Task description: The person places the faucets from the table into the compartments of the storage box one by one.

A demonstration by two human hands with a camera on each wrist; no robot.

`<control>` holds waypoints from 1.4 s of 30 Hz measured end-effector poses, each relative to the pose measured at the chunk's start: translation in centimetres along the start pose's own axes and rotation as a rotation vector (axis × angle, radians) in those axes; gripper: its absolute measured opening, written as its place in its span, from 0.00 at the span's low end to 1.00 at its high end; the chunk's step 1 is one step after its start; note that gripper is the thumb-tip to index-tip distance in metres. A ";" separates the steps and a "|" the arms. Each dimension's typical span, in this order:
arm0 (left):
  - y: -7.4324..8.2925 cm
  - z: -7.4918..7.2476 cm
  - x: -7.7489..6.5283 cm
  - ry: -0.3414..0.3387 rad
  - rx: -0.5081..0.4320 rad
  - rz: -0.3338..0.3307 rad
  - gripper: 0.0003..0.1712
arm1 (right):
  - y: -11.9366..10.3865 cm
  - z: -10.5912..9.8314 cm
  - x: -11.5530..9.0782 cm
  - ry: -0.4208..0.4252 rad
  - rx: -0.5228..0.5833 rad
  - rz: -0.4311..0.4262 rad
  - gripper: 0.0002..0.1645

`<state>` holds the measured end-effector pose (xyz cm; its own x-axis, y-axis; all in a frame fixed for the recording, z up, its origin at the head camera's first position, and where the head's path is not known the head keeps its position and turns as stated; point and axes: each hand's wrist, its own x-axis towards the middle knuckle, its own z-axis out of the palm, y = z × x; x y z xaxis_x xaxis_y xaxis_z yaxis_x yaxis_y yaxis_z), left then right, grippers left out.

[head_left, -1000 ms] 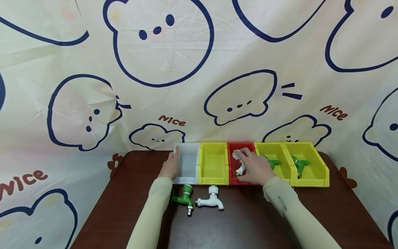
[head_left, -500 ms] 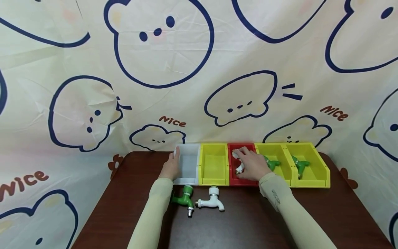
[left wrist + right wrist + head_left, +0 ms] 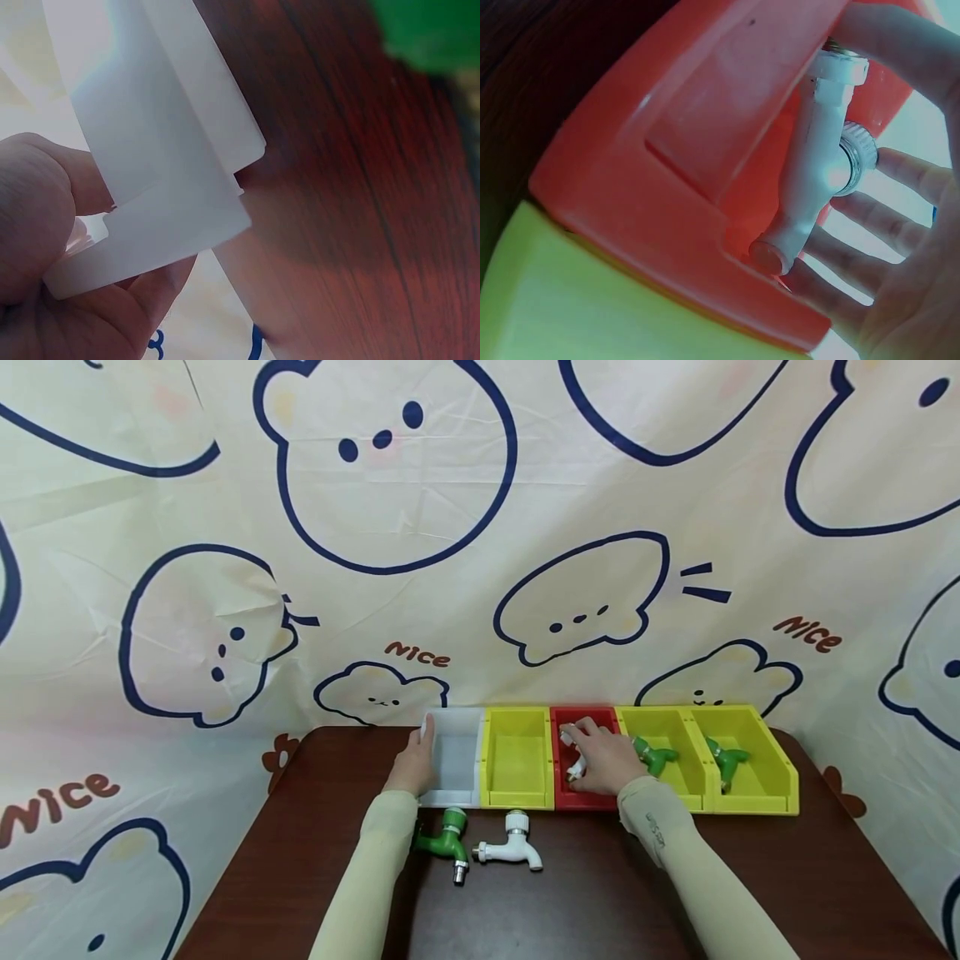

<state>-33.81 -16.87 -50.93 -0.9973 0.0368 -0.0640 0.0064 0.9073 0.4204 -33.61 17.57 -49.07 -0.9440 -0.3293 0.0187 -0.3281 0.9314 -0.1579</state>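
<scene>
My left hand [image 3: 411, 765] grips the left wall of a light grey bin [image 3: 455, 752], with the thumb on one side of the wall and fingers on the other; the left wrist view shows this grip around the bin wall [image 3: 161, 172]. My right hand [image 3: 609, 758] reaches into the red bin [image 3: 585, 803] and holds a white faucet [image 3: 810, 165] between thumb and fingers. The thumb is by its threaded end and the fingertips are by its ribbed knob. In the head view the hand hides most of this faucet.
A yellow bin [image 3: 517, 760] stands between the grey and red ones. Two yellow bins on the right each hold a green faucet [image 3: 656, 756]. On the brown table [image 3: 585, 893], a green faucet [image 3: 450, 843] and a white faucet [image 3: 510, 843] lie before the bins. A patterned cloth hangs behind.
My right forearm has swung a little to the left while the hand stays in the red bin with the white faucet. The left hand keeps its place on the grey bin.
</scene>
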 end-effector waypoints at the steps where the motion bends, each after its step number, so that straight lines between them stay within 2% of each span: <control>1: 0.0 0.0 0.0 0.000 0.001 -0.003 0.59 | 0.0 0.0 0.1 -0.003 0.004 0.001 0.64; 23: 0.2 0.1 0.3 -0.018 0.006 -0.002 0.59 | 0.6 1.0 1.0 -0.053 0.015 0.023 0.64; 31: 0.0 0.5 0.6 -0.019 -0.006 0.004 0.60 | 0.9 1.3 1.1 -0.077 0.019 0.023 0.63; 42: -0.1 0.2 0.2 0.008 0.021 0.003 0.58 | 0.7 1.6 1.7 -0.100 0.023 0.002 0.59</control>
<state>-34.02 -16.85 -51.20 -0.9978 0.0359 -0.0560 0.0105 0.9160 0.4011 -35.41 17.41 -50.74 -0.9361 -0.3424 -0.0805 -0.3242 0.9287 -0.1802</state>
